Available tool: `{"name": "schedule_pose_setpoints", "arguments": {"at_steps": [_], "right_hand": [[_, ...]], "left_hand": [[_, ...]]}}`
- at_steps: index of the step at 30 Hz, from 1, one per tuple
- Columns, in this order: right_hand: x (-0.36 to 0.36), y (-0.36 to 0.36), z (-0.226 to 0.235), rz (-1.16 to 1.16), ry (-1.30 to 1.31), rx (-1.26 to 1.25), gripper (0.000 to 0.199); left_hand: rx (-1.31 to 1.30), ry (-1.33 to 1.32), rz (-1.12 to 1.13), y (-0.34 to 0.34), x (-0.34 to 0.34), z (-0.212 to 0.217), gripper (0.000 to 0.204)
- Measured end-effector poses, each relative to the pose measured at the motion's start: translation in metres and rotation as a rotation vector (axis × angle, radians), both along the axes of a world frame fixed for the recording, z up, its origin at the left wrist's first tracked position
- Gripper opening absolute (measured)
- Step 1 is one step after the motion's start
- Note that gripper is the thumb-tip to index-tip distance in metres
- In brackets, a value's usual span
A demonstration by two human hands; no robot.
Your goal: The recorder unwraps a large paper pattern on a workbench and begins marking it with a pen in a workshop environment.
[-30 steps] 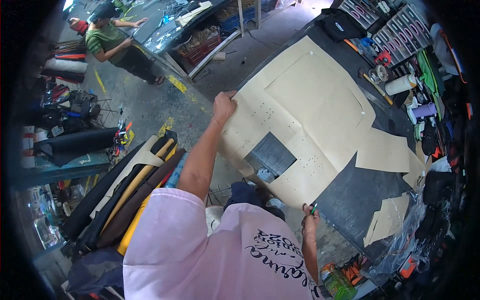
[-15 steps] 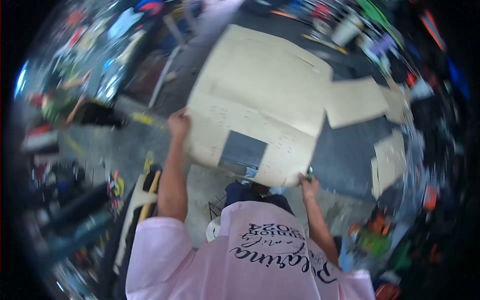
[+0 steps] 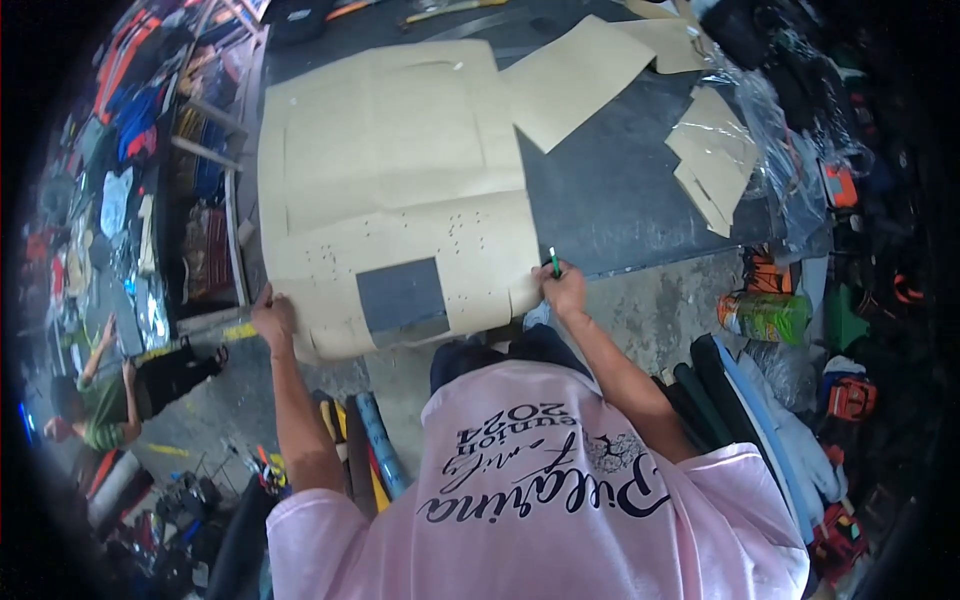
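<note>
A large tan cardboard-like paper sheet (image 3: 400, 155) lies over a dark table, with its near edge curving down past the table's front. Cut into its near half is a rectangular opening (image 3: 402, 290) through which dark surface shows, and small marks or slits dot the paper on both sides of it. My left hand (image 3: 274, 318) is closed on the sheet's near left corner. At the near right corner, my right hand (image 3: 565, 287) grips the edge and also holds a green pen (image 3: 555, 262) upright between its fingers.
Smaller tan paper pieces (image 3: 580, 85) and a torn-looking stack (image 3: 715, 155) lie on the dark table (image 3: 610, 210). Clear plastic film (image 3: 800, 170) hangs at its right end. Fabric rolls (image 3: 375, 440) stand beside me. A person in a green shirt (image 3: 115, 405) is at the left.
The sheet has turned and now lies straighter along the table's front edge. Both hands keep hold of its near corners. My view has shifted, and the person at left appears lower.
</note>
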State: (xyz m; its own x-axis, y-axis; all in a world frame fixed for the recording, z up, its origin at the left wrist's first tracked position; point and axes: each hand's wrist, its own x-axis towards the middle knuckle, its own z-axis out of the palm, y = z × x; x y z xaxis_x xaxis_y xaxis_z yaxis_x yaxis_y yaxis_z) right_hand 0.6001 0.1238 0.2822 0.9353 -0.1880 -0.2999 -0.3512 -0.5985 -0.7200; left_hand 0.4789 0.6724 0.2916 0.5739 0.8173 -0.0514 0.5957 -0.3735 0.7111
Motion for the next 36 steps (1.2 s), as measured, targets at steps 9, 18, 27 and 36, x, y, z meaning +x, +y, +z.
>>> {"name": "schedule_pose_setpoints", "arguments": {"at_steps": [9, 18, 27, 36], "right_hand": [[-0.003, 0.008, 0.012, 0.024, 0.017, -0.052, 0.026], [0.002, 0.024, 0.015, 0.077, 0.067, -0.17, 0.027], [0.002, -0.028, 0.031, 0.006, 0.115, -0.141, 0.027], [-0.015, -0.126, 0.021, 0.048, 0.07, -0.181, 0.034]], "left_hand": [[0.073, -0.088, -0.013, 0.012, -0.021, -0.022, 0.043], [0.255, 0.154, -0.11, 0.032, -0.033, -0.006, 0.048], [0.502, 0.199, -0.055, -0.079, -0.009, -0.005, 0.069], [0.538, 0.563, -0.151, -0.2, 0.007, 0.023, 0.063]]}}
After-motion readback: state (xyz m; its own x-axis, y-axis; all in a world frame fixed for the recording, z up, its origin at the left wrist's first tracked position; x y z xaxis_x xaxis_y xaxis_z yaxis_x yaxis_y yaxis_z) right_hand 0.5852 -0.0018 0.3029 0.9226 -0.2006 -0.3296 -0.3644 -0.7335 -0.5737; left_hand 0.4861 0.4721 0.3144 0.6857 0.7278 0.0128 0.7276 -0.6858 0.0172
